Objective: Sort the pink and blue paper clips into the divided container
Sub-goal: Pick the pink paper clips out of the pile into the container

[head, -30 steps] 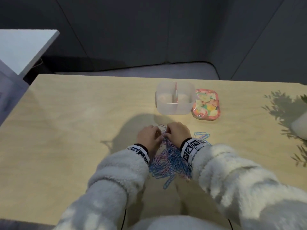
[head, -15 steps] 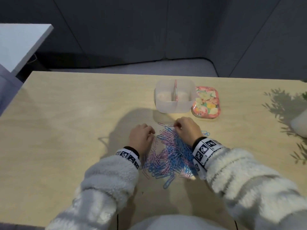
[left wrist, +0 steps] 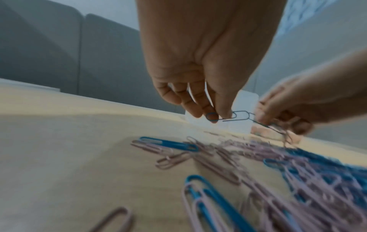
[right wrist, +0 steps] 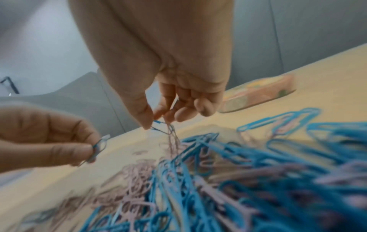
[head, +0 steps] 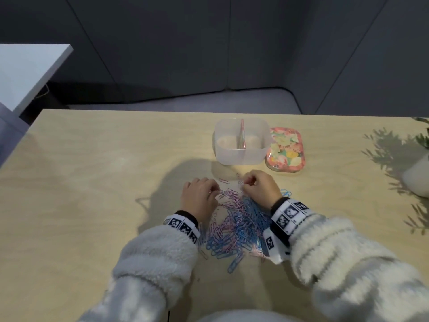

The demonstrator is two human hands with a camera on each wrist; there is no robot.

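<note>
1. Nearest, the heap of pink and blue paper clips (head: pixel 236 225) lies tangled on the table (head: pixel 92 182); pulling one clip could drag neighbours along and scatter them.
2. Above its far edge, the left hand (left wrist: pixel 206 66) pinches a blue clip (left wrist: pixel 228 117) hooked to a chain (right wrist: pixel 170 133) pinched by the right hand (right wrist: pixel 158 62) (pink links hang from it). A sharp tug may bend the wire or fling clips.
3. Farther off, the divided container (head: pixel 241 156) looks empty beside a floral lid (head: pixel 286 151); an undetached pink clip could land with the blue.
</note>
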